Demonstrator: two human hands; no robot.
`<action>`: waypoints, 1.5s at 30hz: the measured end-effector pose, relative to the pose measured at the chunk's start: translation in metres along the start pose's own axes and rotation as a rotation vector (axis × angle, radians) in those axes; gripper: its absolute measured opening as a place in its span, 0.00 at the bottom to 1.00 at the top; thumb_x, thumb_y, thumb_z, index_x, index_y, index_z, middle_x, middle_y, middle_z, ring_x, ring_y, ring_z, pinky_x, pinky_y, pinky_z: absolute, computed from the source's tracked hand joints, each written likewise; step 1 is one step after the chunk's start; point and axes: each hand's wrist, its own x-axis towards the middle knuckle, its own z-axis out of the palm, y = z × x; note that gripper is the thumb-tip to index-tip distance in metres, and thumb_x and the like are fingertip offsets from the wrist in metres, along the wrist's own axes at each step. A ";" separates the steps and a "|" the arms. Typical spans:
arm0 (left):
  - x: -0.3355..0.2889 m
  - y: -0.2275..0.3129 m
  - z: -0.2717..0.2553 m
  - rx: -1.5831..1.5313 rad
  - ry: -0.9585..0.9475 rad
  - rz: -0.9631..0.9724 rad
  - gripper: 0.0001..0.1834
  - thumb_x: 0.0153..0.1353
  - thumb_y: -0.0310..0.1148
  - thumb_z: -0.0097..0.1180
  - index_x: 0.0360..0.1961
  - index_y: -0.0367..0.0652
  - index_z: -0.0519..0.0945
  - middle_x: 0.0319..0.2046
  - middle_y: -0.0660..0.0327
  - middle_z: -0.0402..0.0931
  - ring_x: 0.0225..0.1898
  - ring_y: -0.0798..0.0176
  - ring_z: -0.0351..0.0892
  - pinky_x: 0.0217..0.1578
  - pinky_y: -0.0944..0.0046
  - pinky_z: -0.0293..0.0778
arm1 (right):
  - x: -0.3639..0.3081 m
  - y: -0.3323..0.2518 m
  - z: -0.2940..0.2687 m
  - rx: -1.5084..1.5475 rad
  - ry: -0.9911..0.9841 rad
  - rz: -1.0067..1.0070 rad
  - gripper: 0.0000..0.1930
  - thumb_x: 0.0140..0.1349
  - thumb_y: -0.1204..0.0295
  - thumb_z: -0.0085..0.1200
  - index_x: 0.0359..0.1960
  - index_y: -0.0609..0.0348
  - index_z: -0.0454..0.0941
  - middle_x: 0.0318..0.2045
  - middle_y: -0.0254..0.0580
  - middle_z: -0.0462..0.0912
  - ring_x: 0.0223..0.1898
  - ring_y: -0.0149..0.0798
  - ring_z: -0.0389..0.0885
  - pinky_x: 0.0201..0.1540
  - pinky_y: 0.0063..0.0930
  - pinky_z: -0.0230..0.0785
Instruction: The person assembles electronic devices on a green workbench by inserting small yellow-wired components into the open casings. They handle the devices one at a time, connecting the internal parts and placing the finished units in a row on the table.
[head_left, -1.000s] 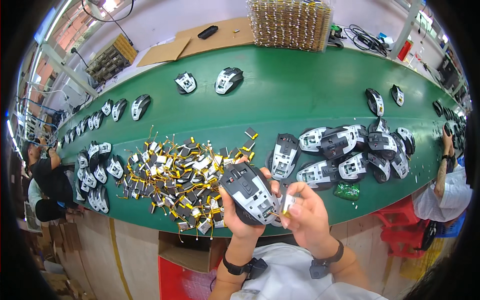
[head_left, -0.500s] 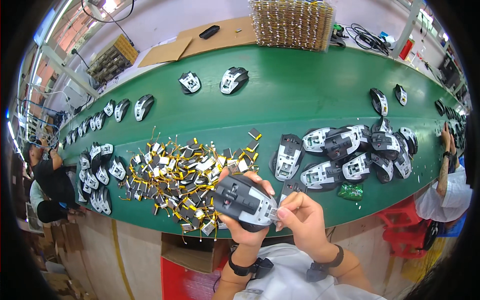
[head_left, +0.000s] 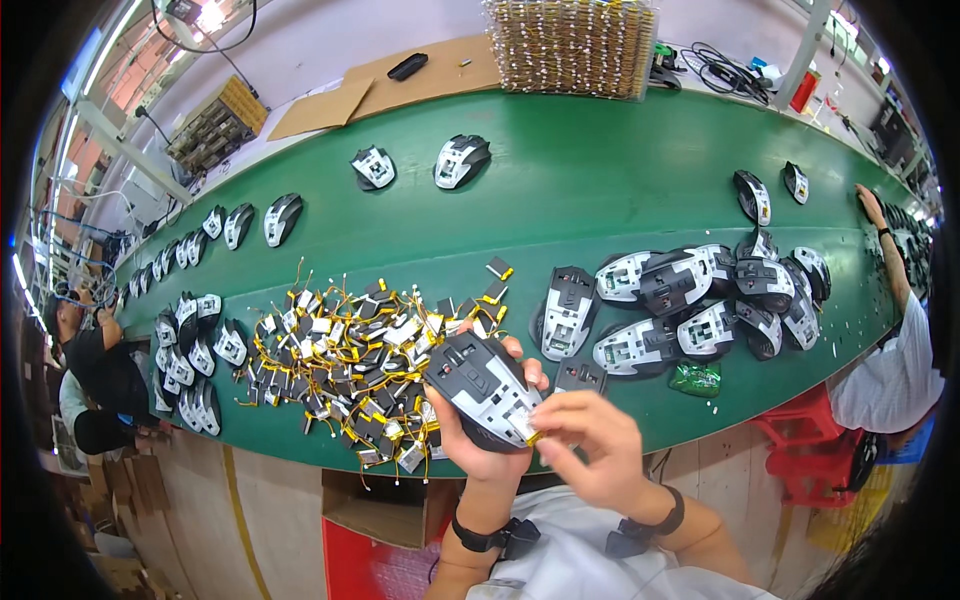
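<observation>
Black-white mouse point(head_left: 478, 385) snug in curled left fingers point(head_left: 534, 372), near end at slightly parted right fingers point(head_left: 575, 409)

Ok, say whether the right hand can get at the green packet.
Probably yes: the green packet lies near the edge of the table, right of the right hand, with mouse shells beyond it, not between. That hand is at the held mouse, though.

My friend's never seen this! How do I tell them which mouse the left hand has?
Find the long green table, then the heap of small batteries with yellow bits near its front edge. Just right of that heap, the left hand cups a black-and-white mouse. Unlike the mice lying on the table, this one is held up, with the right hand at its lower end.
</observation>
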 end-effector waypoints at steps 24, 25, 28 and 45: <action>-0.003 -0.009 0.004 0.020 0.217 -0.001 0.33 0.69 0.62 0.38 0.63 0.49 0.67 0.47 0.50 0.71 0.42 0.52 0.72 0.49 0.53 0.71 | 0.014 -0.001 -0.005 -0.698 0.017 -0.458 0.16 0.44 0.81 0.69 0.38 0.59 0.85 0.32 0.38 0.80 0.29 0.38 0.77 0.31 0.28 0.72; -0.004 -0.007 0.004 0.017 0.246 0.014 0.32 0.69 0.61 0.39 0.61 0.48 0.69 0.47 0.49 0.72 0.43 0.51 0.72 0.50 0.53 0.70 | 0.010 0.000 -0.006 -0.753 -0.034 -0.512 0.19 0.45 0.79 0.66 0.43 0.61 0.84 0.39 0.40 0.79 0.36 0.41 0.79 0.37 0.30 0.73; -0.003 -0.004 0.002 0.006 0.292 0.007 0.32 0.69 0.61 0.39 0.61 0.47 0.70 0.47 0.48 0.74 0.43 0.50 0.73 0.50 0.52 0.71 | -0.005 -0.005 0.002 -1.008 -0.071 -0.521 0.23 0.46 0.77 0.63 0.48 0.64 0.81 0.45 0.42 0.77 0.43 0.43 0.78 0.42 0.32 0.72; -0.006 -0.007 0.008 -0.066 0.167 -0.098 0.34 0.69 0.62 0.37 0.65 0.51 0.66 0.49 0.50 0.71 0.44 0.53 0.72 0.49 0.53 0.71 | -0.002 0.002 -0.007 -0.813 -0.028 -0.577 0.20 0.40 0.82 0.57 0.40 0.60 0.81 0.42 0.39 0.80 0.40 0.43 0.77 0.43 0.33 0.71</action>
